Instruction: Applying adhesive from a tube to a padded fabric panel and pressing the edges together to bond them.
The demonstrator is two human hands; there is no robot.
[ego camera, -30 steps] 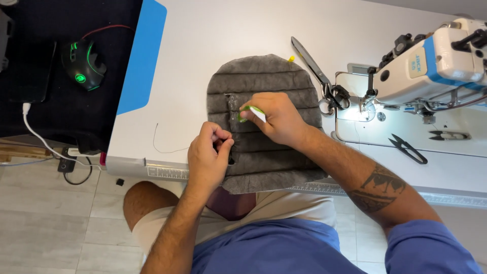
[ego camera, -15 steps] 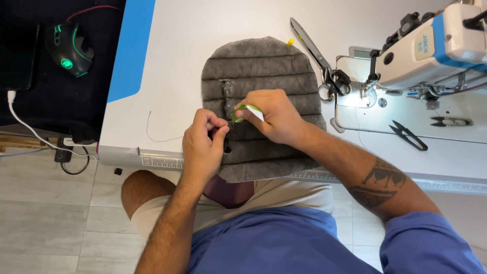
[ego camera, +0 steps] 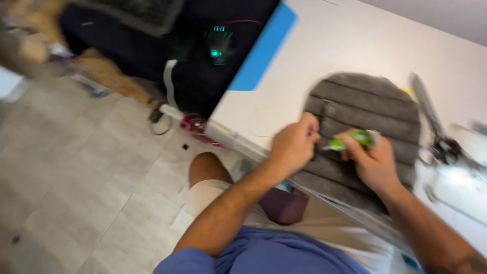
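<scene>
A grey ribbed fabric piece (ego camera: 370, 106) with a rounded top lies on the white table (ego camera: 355, 45). My left hand (ego camera: 291, 144) rests at its left edge, fingers pinched together on the fabric by a dark strip. My right hand (ego camera: 373, 162) lies on the fabric and grips a small green and white tool (ego camera: 350, 140), whose tip points toward my left fingers. The whole view is blurred and tilted.
Large scissors (ego camera: 431, 119) lie right of the fabric, beside a bright lit patch at the right edge. A blue panel (ego camera: 264, 48) borders the table's left side. Beyond it a dark surface holds a device with a green light (ego camera: 217, 45). Tiled floor and cables lie below.
The view has swung left and tilted, so the floor now fills the left and the sewing machine has left the frame. Both hands stay on the fabric in much the same grip.
</scene>
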